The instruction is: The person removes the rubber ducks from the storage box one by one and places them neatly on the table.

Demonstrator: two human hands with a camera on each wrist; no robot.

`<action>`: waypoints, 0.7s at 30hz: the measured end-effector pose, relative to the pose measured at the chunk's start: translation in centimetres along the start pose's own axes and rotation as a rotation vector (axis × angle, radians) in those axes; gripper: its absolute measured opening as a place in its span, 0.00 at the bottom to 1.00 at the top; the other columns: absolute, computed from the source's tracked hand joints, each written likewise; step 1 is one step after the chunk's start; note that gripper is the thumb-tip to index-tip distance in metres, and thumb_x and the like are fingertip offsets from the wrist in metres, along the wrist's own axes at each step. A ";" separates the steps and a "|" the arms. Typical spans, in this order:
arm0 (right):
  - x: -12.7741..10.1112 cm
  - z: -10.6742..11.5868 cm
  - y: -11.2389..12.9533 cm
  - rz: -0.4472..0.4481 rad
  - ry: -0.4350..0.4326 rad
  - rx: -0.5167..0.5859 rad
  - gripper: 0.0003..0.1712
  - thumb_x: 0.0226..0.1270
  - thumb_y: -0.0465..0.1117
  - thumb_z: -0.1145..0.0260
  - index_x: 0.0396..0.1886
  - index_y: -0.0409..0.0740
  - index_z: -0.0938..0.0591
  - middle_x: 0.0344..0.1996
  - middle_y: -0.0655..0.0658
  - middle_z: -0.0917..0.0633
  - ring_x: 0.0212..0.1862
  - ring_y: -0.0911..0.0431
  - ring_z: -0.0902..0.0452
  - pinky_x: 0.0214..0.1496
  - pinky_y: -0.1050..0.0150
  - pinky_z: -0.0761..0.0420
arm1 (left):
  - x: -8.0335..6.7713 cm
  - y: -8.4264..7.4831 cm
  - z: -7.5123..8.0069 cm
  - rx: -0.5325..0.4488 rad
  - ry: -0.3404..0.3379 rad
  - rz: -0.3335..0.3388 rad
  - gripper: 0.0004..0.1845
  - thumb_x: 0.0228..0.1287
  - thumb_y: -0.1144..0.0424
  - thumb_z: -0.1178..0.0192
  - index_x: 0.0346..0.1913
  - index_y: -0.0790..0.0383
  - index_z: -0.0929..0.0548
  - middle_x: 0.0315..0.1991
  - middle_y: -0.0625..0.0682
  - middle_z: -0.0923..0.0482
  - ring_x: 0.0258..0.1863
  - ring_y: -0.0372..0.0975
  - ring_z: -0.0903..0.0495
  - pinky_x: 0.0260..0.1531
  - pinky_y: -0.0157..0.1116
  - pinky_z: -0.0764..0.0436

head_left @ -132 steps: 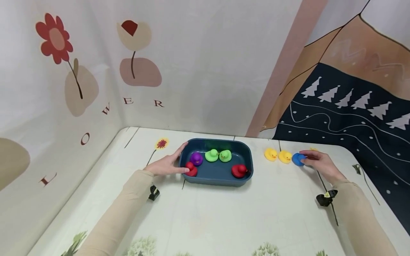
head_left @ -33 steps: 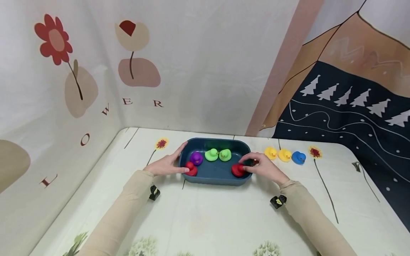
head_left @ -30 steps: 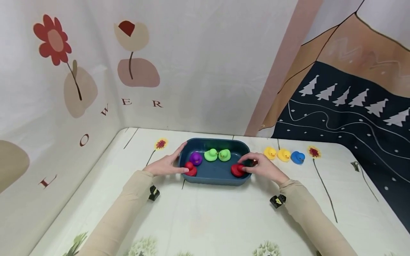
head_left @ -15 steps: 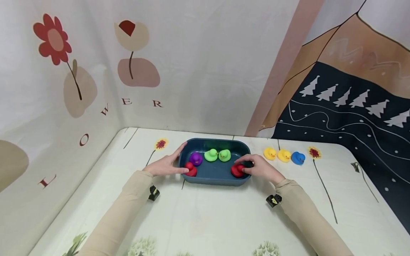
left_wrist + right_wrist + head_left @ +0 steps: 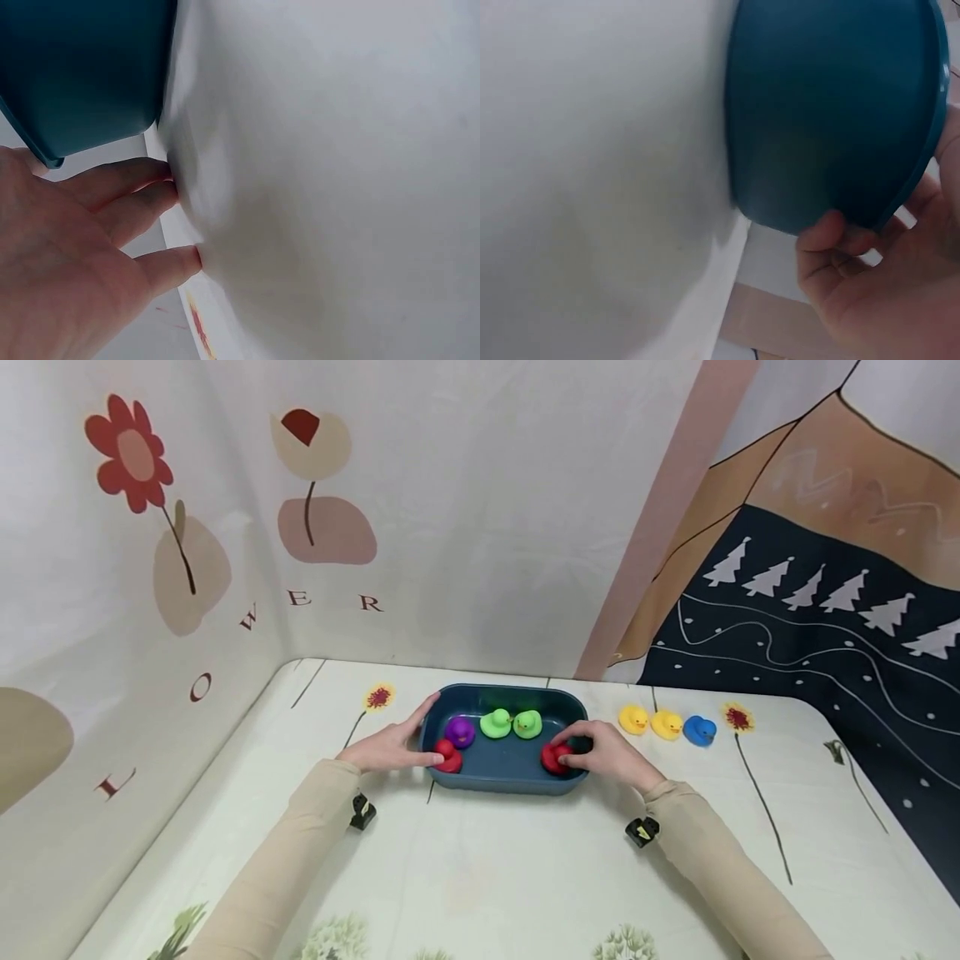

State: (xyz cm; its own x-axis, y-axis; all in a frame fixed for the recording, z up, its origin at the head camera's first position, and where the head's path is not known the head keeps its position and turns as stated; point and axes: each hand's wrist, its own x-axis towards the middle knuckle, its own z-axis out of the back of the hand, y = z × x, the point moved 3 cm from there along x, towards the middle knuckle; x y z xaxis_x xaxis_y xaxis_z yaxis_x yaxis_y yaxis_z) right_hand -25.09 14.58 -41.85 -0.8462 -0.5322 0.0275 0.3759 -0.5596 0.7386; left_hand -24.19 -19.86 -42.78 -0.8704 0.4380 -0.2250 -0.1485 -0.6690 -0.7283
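At the far left, the flower-print backdrop [image 5: 187,527] stands behind the table [image 5: 487,877]. The left hand [image 5: 390,747] lies against the left end of the blue tub [image 5: 506,768], fingers stretched and spread along its outside wall, thumb near the rim; nothing is gripped, the hand just rests flat on the tub's side. Just inside that end sits a red duck [image 5: 450,758], with a purple duck [image 5: 460,732] behind it. Farther along the back of the tub stand two green ducks [image 5: 512,724], side by side and touching. At the right end, the right hand [image 5: 607,756] reaches over the rim, its fingers curled about the second red duck [image 5: 553,758], thumb on the near side, so the hand is closed on it while the duck sits low in the tub. To the right, on the table, two yellow ducks [image 5: 649,722] and a blue duck [image 5: 699,731] form a close row, well apart from the hand. Beyond stands the dark tree-print backdrop [image 5: 825,610].
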 end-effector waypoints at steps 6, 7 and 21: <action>-0.4 -0.1 -0.1 0.040 -0.036 0.037 0.12 0.62 0.40 0.30 0.45 0.42 0.14 0.43 0.46 0.16 0.50 0.48 0.27 0.55 0.48 0.27 | 0.0 0.0 -0.1 -0.004 0.002 -0.005 0.55 0.58 0.39 0.36 0.76 0.34 0.66 0.75 0.64 0.54 0.71 0.60 0.49 0.61 0.65 0.43; -0.4 -0.1 -0.1 0.042 -0.045 0.053 0.13 0.62 0.40 0.30 0.46 0.42 0.14 0.43 0.46 0.16 0.50 0.47 0.27 0.56 0.47 0.27 | 0.0 0.0 -0.1 -0.004 0.001 -0.005 0.55 0.58 0.39 0.36 0.76 0.34 0.66 0.75 0.64 0.54 0.71 0.61 0.50 0.61 0.65 0.43; -1.6 1.0 -0.3 0.026 -0.200 0.205 0.12 0.62 0.39 0.29 0.45 0.42 0.15 0.42 0.45 0.18 0.50 0.48 0.29 0.56 0.51 0.29 | 0.2 0.0 -0.1 -0.010 0.014 -0.027 0.56 0.58 0.40 0.36 0.77 0.37 0.67 0.76 0.62 0.59 0.71 0.60 0.51 0.62 0.63 0.44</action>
State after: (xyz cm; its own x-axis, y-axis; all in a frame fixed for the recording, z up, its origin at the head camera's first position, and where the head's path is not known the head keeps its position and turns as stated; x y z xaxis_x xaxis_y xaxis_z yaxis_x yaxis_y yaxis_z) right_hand -24.25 16.22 -41.43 -0.9025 -0.3974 0.1660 0.3318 -0.3960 0.8562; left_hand -24.29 -19.73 -42.95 -0.8596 0.4639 -0.2141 -0.1670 -0.6511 -0.7404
